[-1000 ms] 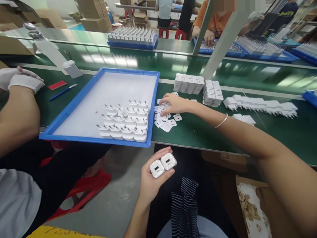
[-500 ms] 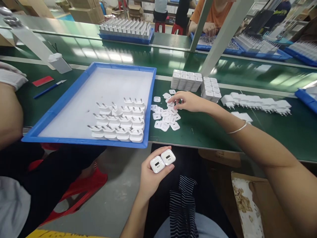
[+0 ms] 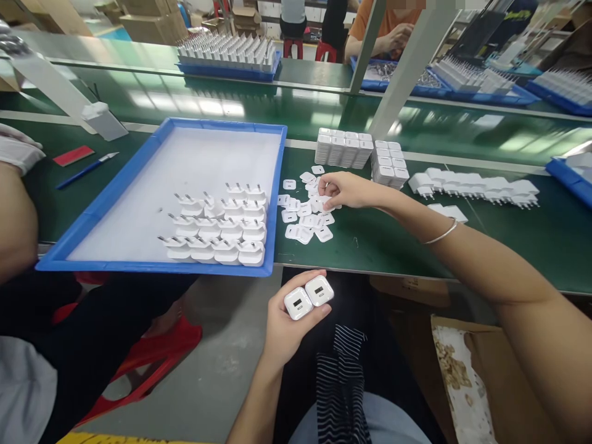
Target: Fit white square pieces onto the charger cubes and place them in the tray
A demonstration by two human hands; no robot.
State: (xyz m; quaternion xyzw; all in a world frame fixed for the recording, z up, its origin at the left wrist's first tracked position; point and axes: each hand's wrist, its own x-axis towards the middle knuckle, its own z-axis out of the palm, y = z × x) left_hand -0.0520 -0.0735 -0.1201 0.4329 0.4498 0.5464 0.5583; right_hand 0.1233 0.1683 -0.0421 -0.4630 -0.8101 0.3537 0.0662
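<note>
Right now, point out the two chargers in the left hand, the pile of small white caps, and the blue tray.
two chargers point(image 3: 308, 297), head view, the seam where both faces meet.
pile of small white caps point(image 3: 303, 222), head view, middle of the pile.
blue tray point(image 3: 152, 266), head view, near rim.

I note both of my arms are bare to above the elbow, no gloves on my left hand point(image 3: 284, 324) or right hand point(image 3: 346, 190). A thin silver bangle point(image 3: 441, 234) circles my right wrist. Dark trousers and a black-and-white striped garment point(image 3: 340, 376) cover my lap.

Bright overhead light, glare on the green belt point(image 3: 324, 117), warped edges.
</note>
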